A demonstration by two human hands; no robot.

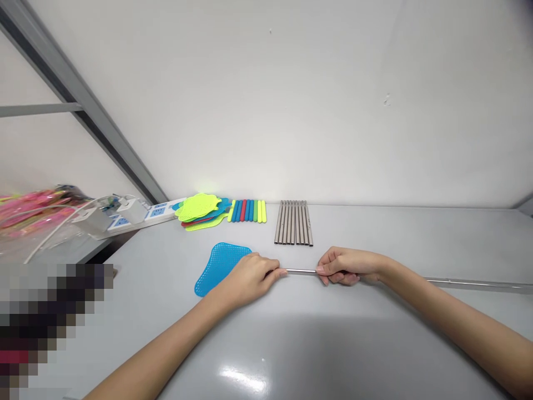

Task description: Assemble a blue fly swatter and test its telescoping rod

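A blue fly swatter head (227, 262) with a mesh surface lies on the table, its neck side under my left hand (257, 276). The fingers of that hand are closed round the neck, which they hide. From there a thin metal rod (301, 271) runs level to the right. My right hand (342, 266) pinches the rod between thumb and fingers; whether it extends further inside the hand is hidden. Beyond the hands, several metal tubes (293, 223) lie side by side. Left of them is a row of coloured grips (247, 211) in blue, red, green and yellow.
Yellow, blue and red swatter heads (200, 208) are piled at the back left. Beside them a white power strip (158, 212) carries plugs and cables. Pink items in clear plastic (45, 211) lie far left. A long shiny strip (474, 284) lies at right.
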